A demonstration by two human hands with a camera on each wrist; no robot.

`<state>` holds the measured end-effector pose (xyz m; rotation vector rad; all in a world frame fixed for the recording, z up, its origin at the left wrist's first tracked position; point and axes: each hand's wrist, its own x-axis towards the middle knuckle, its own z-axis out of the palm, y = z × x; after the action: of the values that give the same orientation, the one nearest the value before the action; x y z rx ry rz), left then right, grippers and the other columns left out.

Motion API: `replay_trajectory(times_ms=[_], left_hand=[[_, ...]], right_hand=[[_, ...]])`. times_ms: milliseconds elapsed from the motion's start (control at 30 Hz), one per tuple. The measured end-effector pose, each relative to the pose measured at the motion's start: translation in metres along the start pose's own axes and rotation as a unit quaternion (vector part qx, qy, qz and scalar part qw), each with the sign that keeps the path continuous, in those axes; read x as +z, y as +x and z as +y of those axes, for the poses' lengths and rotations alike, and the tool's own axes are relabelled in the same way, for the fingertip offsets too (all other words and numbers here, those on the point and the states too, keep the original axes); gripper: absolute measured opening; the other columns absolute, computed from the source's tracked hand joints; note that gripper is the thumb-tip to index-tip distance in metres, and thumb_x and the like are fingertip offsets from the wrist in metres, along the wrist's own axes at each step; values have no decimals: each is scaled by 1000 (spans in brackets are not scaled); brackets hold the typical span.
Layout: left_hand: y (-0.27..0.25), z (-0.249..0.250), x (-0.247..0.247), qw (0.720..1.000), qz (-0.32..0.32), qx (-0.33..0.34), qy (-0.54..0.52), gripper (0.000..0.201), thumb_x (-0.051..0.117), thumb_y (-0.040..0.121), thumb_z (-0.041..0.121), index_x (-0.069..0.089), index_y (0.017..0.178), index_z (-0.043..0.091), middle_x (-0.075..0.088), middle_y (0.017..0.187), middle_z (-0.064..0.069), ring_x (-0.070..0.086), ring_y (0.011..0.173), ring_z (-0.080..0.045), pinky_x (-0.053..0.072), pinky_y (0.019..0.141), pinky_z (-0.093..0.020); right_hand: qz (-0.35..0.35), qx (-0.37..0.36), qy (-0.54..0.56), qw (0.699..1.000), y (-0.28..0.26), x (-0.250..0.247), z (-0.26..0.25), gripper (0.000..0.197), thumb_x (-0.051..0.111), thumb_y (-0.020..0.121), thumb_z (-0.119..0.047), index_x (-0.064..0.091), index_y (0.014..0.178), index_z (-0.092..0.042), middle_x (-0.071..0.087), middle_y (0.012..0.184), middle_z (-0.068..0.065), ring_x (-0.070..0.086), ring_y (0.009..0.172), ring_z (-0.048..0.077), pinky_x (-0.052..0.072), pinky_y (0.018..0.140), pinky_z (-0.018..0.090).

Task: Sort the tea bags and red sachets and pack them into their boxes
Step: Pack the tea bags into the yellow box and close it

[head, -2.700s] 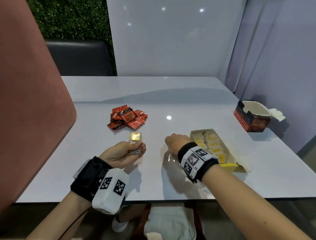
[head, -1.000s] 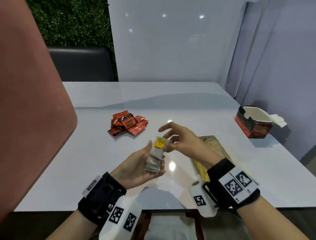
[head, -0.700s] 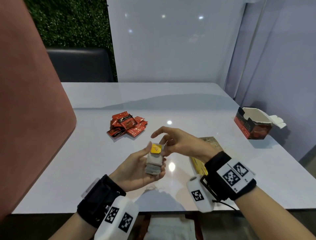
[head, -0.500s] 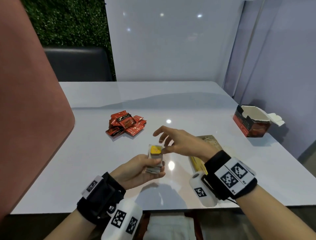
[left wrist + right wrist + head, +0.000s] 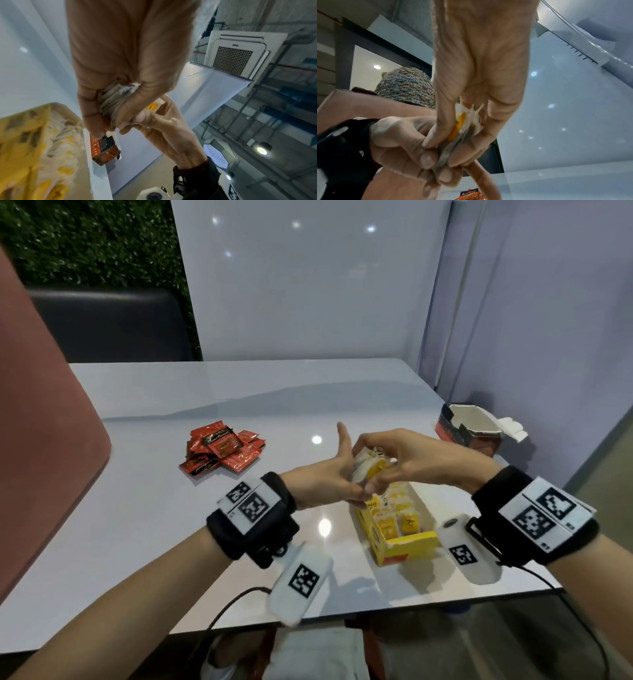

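Yellow box (image 5: pixel 397 539) under both hands, head-view only

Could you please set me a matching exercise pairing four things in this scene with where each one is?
Things:
1. stack of tea bags
2. red sachets
3. yellow box
4. red box

Places:
A. at the far right of the table, open and showing nothing inside
B. piled loose on the table, left of the hands
C. gripped between the left hand and right hand
D. under the hands, part-filled with tea bags

Pairs: 1-C, 2-B, 3-D, 4-A
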<state>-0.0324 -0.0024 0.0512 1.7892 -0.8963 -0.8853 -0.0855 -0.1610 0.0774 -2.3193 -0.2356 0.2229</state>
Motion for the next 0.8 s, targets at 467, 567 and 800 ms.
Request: replay_trajectory(times_ms=[467,567,800], left_hand=[[44,-39,43,894,48,97,435,29,56,90,21,56,116,10,55,120,-8,40,116,-26,34,96,-34],[55,-43,48,828,-32,176,532,34,51,88,6,62,118,17,59,120,-5,42,114,-30,37,96,-44],[73,-34,44,698,-176,226,656,40,49,87,4,59,124,17,55,131,6,36,118,-25,13,111,-44]], right_hand=[[44,92,-254,962,-39,-4,73,27,74,72,-12,65,96,-20,71,87,-2,59,76,11,42,65,12],[33,101,-295,950,-38,-2,76,27,70,77,-14,61,102,-20,70,96,3,62,88,20,48,75,25],[26,125,-296,946,-43,2,75,30,68,80,-18,57,108,-22,67,107,3,60,99,20,50,81,25]])
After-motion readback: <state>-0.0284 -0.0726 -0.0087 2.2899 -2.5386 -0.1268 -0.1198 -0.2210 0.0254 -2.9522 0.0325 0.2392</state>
